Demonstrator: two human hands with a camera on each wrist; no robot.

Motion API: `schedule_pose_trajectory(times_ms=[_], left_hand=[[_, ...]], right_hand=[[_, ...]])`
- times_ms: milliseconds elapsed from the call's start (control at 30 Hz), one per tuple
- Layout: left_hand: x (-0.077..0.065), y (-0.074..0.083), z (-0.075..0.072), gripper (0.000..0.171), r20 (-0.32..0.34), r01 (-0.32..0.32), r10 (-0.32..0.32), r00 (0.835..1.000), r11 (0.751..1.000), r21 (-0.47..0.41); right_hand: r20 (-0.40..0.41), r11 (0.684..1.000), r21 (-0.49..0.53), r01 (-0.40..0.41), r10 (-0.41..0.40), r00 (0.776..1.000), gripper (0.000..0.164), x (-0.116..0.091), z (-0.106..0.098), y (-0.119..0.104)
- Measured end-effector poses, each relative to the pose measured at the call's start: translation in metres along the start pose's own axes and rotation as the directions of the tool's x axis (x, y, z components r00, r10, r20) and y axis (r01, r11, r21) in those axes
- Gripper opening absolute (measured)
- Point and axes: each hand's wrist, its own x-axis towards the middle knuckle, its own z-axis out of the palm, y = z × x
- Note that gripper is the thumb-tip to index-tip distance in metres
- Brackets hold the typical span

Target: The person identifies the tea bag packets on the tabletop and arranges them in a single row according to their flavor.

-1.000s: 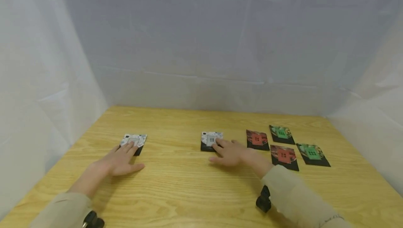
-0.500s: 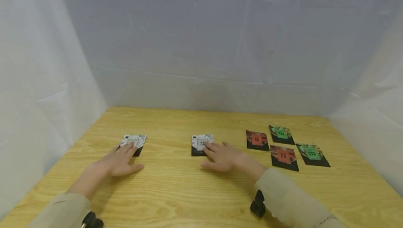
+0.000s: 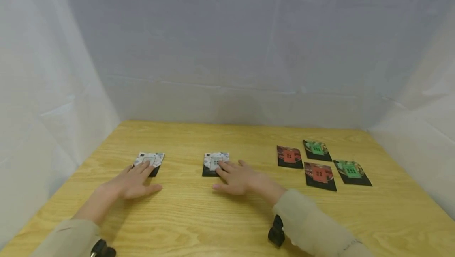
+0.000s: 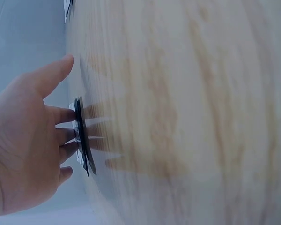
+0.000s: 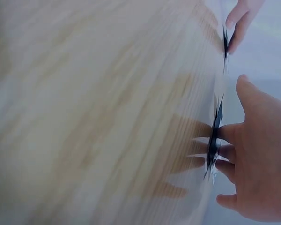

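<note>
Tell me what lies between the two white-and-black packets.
In the head view, the stretch between the left white-and-black packet and the right white-and-black packet is just bare wooden tabletop, with nothing set down there.

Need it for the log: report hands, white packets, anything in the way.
Left hand touching left white packet. Right hand touching right white packet. Both apart; red packets and green packets off to the right, not between.
</note>
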Motion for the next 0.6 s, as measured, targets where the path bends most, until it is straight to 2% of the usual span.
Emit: schedule_pose_trajectory(times_ms=[367, 600], left_hand=[[0.001, -0.002, 0.001, 0.090, 0.005, 0.003, -0.003, 1.000, 1.000, -0.006], [0.000, -0.002, 0.001, 0.089, 0.007, 0.008, -0.007, 1.000, 1.000, -0.008]], right_hand=[[0.003, 1.000, 0.000, -0.005, 0.005, 1.000, 0.073, 0.018, -0.006, -0.025], [0.001, 0.999, -0.046, -0.007, 0.008, 1.000, 0.072, 0.029, -0.013, -0.049]])
